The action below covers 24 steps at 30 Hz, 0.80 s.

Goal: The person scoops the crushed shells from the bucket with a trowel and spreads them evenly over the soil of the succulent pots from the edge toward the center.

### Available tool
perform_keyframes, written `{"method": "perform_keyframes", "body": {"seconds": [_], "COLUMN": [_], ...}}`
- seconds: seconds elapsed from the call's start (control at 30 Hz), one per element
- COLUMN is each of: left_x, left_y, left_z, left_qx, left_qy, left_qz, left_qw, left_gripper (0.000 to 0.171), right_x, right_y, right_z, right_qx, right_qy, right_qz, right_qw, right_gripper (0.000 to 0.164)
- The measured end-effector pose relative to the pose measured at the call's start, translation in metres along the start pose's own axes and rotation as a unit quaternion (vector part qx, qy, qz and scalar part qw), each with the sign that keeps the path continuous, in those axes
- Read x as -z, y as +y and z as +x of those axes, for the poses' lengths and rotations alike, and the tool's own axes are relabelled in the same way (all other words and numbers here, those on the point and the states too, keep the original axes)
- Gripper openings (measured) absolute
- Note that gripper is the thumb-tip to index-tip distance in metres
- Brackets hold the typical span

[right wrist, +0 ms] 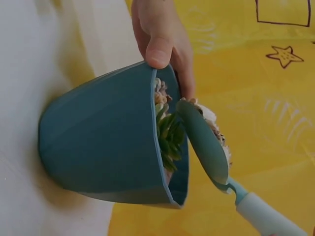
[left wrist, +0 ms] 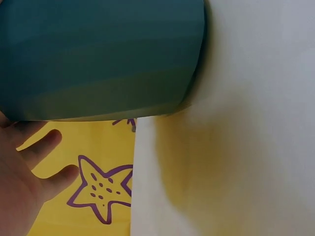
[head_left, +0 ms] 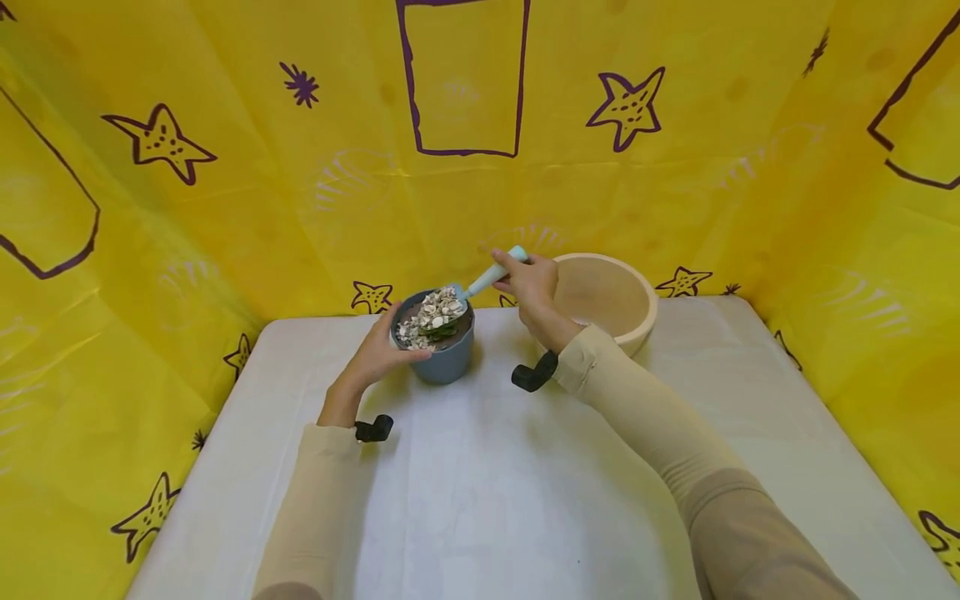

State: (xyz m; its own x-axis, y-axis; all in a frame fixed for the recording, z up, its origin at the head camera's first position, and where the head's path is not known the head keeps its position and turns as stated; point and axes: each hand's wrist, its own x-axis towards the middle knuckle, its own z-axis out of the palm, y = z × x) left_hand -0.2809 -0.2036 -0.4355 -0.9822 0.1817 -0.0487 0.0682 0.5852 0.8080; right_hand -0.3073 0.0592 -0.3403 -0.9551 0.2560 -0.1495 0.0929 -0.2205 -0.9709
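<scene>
A blue-grey flower pot (head_left: pixel 444 367) stands on the table, with a green succulent (right wrist: pixel 170 140) and pale pebbles inside. My left hand (head_left: pixel 378 354) grips the pot at its left side, the thumb over the rim; some of its fingers stick out free below the pot in the left wrist view. In my right hand (head_left: pixel 534 290) is the handle of a small light-blue garden trowel (right wrist: pixel 203 142). Its scoop, heaped with whitish pebbles (head_left: pixel 439 308), is above the pot's mouth, next to the succulent. In the right wrist view the scoop's underside faces the plant.
A wide beige bowl (head_left: pixel 648 310) stands just right of the pot, partly behind my right forearm. Yellow sheeting (head_left: pixel 480 200) with purple starfish drawings rises behind and beside the white-covered table (head_left: pixel 480 500).
</scene>
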Motion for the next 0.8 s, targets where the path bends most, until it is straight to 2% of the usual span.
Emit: {"method": "perform_keyframes", "body": {"seconds": [0.37, 0.5, 0.7, 0.8], "left_x": [-0.012, -0.010, -0.007, -0.007], "left_y": [0.004, 0.005, 0.001, -0.001], "left_z": [-0.009, -0.011, -0.006, -0.004], "left_qx": [-0.007, 0.000, -0.001, 0.006], "left_qy": [0.050, 0.043, 0.012, 0.008], "left_qz": [0.047, 0.055, 0.020, 0.011], "left_qw": [0.9976, 0.9976, 0.9997, 0.9999], "left_gripper": [0.120, 0.121, 0.120, 0.120], "right_x": [-0.004, -0.005, -0.006, -0.007], "right_y": [0.001, 0.003, 0.006, 0.008], "right_z": [-0.006, -0.006, -0.006, -0.007], "right_qx": [0.054, 0.062, 0.069, 0.071], "right_qy": [0.002, -0.002, 0.002, 0.001], "right_qz": [-0.060, -0.075, -0.094, -0.108], "right_qw": [0.997, 0.995, 0.993, 0.992], "right_gripper": [0.033, 0.033, 0.034, 0.036]}}
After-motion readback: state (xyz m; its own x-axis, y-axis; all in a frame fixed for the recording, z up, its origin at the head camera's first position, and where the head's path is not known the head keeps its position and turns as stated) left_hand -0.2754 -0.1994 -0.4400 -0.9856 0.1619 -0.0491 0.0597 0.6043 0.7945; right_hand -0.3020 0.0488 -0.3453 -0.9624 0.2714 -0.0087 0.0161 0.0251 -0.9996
